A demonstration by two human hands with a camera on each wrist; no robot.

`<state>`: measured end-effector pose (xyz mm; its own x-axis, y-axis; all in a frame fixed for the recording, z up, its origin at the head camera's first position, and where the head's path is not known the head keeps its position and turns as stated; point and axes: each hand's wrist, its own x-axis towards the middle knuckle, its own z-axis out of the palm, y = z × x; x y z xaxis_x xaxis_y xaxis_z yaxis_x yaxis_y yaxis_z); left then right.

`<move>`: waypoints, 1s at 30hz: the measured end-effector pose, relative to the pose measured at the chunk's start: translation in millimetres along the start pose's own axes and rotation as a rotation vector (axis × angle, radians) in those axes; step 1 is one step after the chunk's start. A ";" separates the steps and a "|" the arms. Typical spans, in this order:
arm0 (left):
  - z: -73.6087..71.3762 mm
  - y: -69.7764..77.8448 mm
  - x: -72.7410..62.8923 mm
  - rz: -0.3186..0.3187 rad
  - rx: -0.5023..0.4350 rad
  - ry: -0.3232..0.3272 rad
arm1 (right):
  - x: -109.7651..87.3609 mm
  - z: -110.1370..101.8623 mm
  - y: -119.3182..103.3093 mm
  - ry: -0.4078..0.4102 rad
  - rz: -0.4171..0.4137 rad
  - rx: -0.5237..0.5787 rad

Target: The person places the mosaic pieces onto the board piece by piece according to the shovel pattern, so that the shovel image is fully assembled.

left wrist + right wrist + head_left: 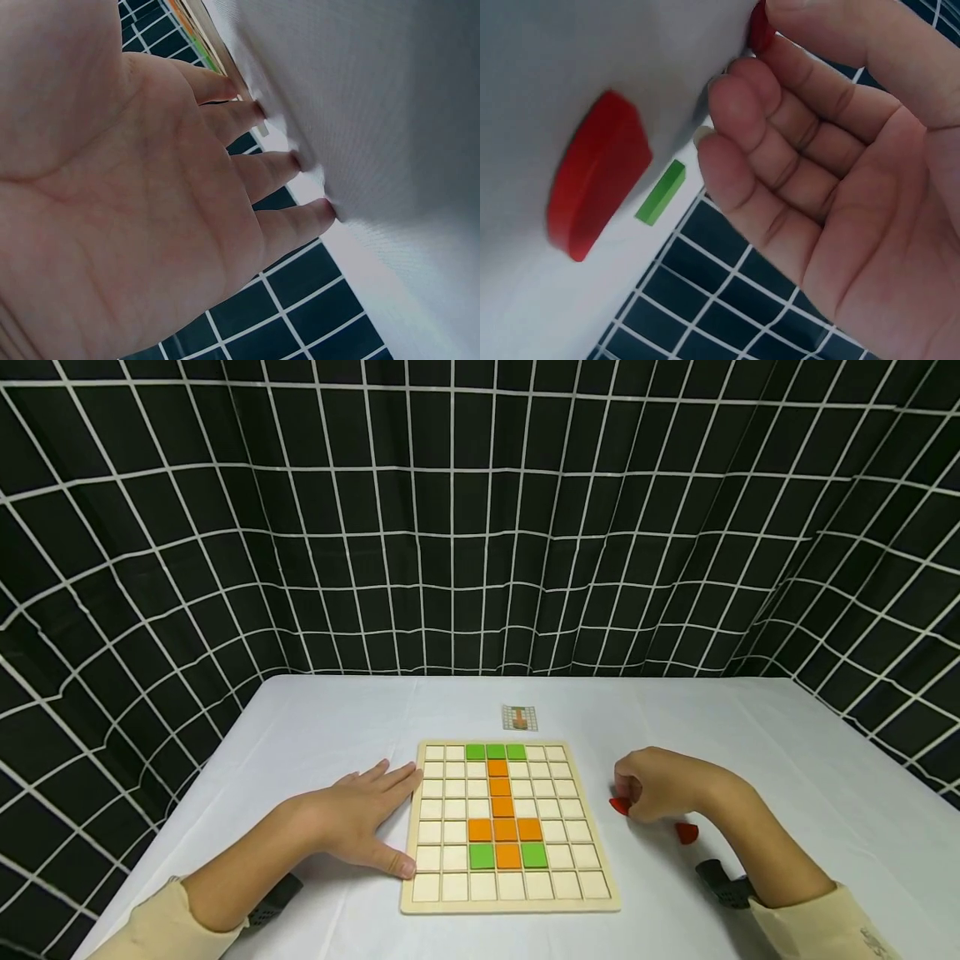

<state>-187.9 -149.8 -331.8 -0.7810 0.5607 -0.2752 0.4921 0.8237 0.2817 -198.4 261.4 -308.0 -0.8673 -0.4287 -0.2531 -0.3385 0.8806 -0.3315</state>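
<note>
A wooden grid board (512, 906) lies on the white table with green tiles (496, 752) and orange tiles (504, 829) set in some cells. My left hand (360, 822) lies flat at its left side, fingers spread, fingertips and thumb at the edge. To the right of the board, my right hand (663, 785) pinches a red piece (762, 30) between thumb and index finger, low over the cloth; the other fingers are curled. A second red piece (686, 832), with one rounded side, rests on the table near the right wrist.
Behind the board lies a small picture card (520, 718) showing a similar tile pattern. A green block (660, 193) is on the cloth in the right wrist view. Black curtains (480, 527) with a white grid surround the table (337, 710).
</note>
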 end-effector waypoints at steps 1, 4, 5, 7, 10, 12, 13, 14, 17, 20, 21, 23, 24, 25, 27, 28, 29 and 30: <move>0.0 -0.3 -0.2 0.000 0.000 0.002 | 0.5 0.1 -1.8 0.002 0.004 -0.004; 0.2 -1.0 -0.6 0.002 0.001 0.007 | 1.7 0.6 -6.2 0.007 0.023 -0.013; 0.2 -1.1 -0.7 0.003 0.001 0.008 | 1.9 0.9 -7.5 0.007 0.030 -0.013; 0.2 -1.2 -0.9 0.002 -0.002 0.008 | 2.4 1.5 -9.4 0.003 0.036 -0.011; 0.0 -0.9 -1.2 -0.001 -0.005 0.007 | 3.0 2.6 -10.7 -0.001 0.038 0.001; 0.0 -0.7 -1.3 0.000 -0.008 0.005 | 3.4 3.7 -11.0 -0.002 0.037 -0.002; 0.1 -0.7 -1.3 0.001 -0.007 0.006 | 3.6 4.3 -11.1 -0.003 0.039 -0.005; 0.3 -0.7 -1.2 0.002 -0.007 0.005 | 3.7 5.0 -11.3 -0.002 0.040 -0.010; 0.9 -0.9 -0.9 0.005 -0.006 0.005 | 4.1 6.5 -12.3 -0.001 0.040 -0.026; 1.1 -1.3 -0.5 0.008 -0.001 0.006 | 4.0 6.8 -12.7 0.006 0.040 -0.038; 1.0 -1.4 -0.4 0.007 0.000 0.007 | 4.0 6.5 -12.6 0.011 0.038 -0.041; 0.9 -1.5 -0.3 0.007 0.002 0.007 | 3.6 5.5 -12.1 0.020 0.031 -0.044; 0.8 -1.5 -0.2 0.006 0.003 0.007 | 3.3 4.9 -11.7 0.021 0.027 -0.044; 0.7 -1.4 -0.2 0.005 0.003 0.006 | 2.9 4.1 -11.0 0.021 0.022 -0.039; 0.5 -1.2 -0.3 0.004 0.003 0.006 | 1.6 2.5 -10.0 0.011 0.014 -0.026; 0.4 -1.1 -0.3 0.003 0.003 0.005 | 1.0 1.4 -8.9 0.003 0.010 -0.017; 0.3 -1.1 -0.4 0.002 0.003 0.005 | 0.2 0.2 -8.0 -0.006 0.006 -0.008; 0.2 -1.0 -0.5 0.002 0.003 0.006 | -0.8 -0.9 -7.2 -0.014 0.008 -0.002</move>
<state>-187.9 -150.9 -332.1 -0.7821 0.5619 -0.2695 0.4948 0.8228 0.2797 -195.6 255.6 -304.6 -0.8646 -0.4247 -0.2685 -0.3326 0.8843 -0.3276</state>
